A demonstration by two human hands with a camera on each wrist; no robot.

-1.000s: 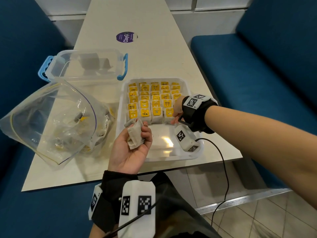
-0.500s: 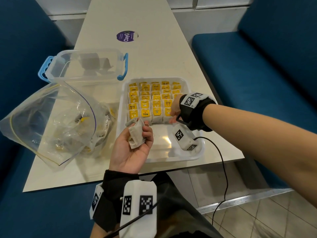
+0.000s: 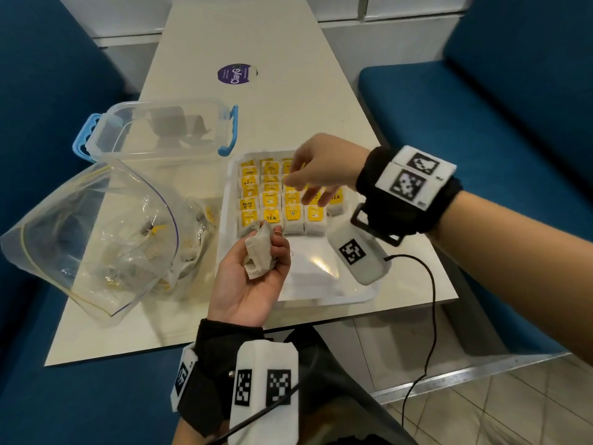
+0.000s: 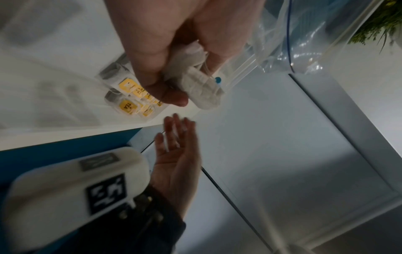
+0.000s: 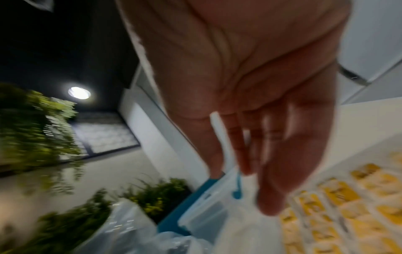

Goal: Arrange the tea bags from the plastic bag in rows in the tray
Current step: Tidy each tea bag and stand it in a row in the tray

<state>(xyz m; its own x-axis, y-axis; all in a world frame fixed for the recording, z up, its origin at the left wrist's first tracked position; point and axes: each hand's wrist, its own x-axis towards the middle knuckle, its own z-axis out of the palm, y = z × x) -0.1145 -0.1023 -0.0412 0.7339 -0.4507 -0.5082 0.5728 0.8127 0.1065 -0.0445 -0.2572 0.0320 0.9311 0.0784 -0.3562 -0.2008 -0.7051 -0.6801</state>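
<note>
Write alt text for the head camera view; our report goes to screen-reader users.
A left hand holds loose tea bags, palm up, at the near edge of a white tray holding rows of yellow-tagged tea bags, while the open right hand hovers above them. A clear plastic bag and lidded container lie left.

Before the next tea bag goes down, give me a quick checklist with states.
1. Left hand holds small white paper tea bags: ok.
2. Right hand empty, fingers loose: ok.
3. Bare floor in white plastic tray near the front: ok.
4. Yellow-tagged rows neat: ok where visible; the right hand hides some.
5. How many bags the left hand holds: cannot tell.
6. Clear plastic zip bag open, bags left inside: ok.
</note>
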